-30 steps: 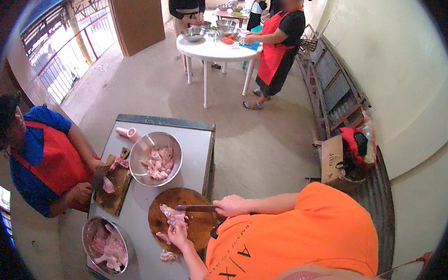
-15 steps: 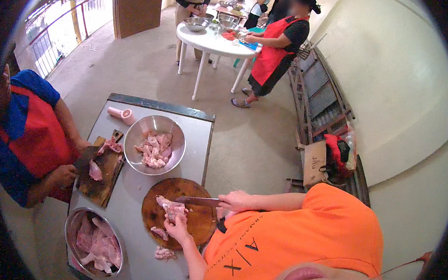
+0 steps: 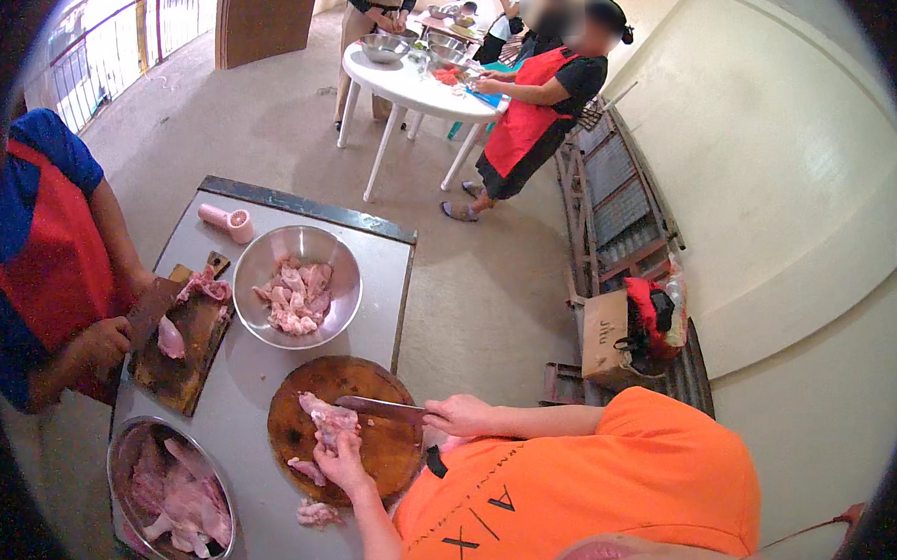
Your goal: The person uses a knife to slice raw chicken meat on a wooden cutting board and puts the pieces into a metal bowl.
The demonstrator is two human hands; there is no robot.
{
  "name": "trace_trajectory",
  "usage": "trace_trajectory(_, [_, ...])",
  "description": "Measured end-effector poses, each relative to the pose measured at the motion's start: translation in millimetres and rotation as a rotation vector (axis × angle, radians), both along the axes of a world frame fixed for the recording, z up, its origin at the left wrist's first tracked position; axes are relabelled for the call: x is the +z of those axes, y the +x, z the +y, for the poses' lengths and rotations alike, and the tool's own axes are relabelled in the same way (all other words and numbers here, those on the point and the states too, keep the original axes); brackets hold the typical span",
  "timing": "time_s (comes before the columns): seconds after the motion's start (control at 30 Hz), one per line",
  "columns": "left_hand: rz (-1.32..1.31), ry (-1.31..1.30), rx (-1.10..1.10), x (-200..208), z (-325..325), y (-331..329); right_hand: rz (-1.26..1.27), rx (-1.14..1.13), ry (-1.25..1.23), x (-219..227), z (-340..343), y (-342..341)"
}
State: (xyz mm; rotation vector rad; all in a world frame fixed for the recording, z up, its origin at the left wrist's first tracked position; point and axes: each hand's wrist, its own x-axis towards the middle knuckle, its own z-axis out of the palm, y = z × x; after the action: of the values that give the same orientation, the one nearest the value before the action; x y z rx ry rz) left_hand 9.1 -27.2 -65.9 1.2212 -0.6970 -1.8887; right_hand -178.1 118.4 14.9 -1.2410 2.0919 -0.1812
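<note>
On a round wooden chopping board [image 3: 401, 452], my left hand [image 3: 341, 463] is closed on a piece of raw chicken [image 3: 326, 415], pressing its near end. My right hand [image 3: 458, 417] grips the handle of a kitchen knife [image 3: 382, 409], its blade pointing left, at the right side of the chicken; whether the edge touches the meat I cannot tell. A smaller chicken scrap [image 3: 307, 471] lies left of my left hand on the board. More scraps [image 3: 319, 513] sit on the table just off the board's near edge.
Steel bowls of raw chicken stand beyond [image 3: 351, 274] and left [image 3: 117, 485] of my board. At left, a co-worker holds a cleaver [image 3: 152, 308] by a rectangular board [image 3: 188, 386]. A pink cylindrical device [image 3: 228, 222] lies on the table [image 3: 371, 333]. People work at a white table [image 3: 375, 78] behind.
The whole view has shifted, so everything sits slightly farther left. My hands, the knife and the chicken keep nearly the same places on the board. The co-worker's cleaver appears slightly raised.
</note>
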Motion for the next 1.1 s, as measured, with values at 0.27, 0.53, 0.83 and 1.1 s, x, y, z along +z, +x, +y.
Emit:
trace_trajectory(0.27, [-0.033,0.002,-0.019,3,-1,-1,-0.02,-0.042,-0.001,-2,4,9])
trace_trajectory(0.53, [-0.01,-0.028,0.005,4,1,-2,-0.04,-0.038,0.012,-4,3,11])
trace_trajectory(0.83, [0.005,-0.071,0.051,-4,7,-5,-0.068,-0.049,0.006,-8,6,4])
trace_trajectory(1.1, [0.089,-0.049,-0.122,35,0,3,-0.286,-0.054,-0.09,-50,8,-28])
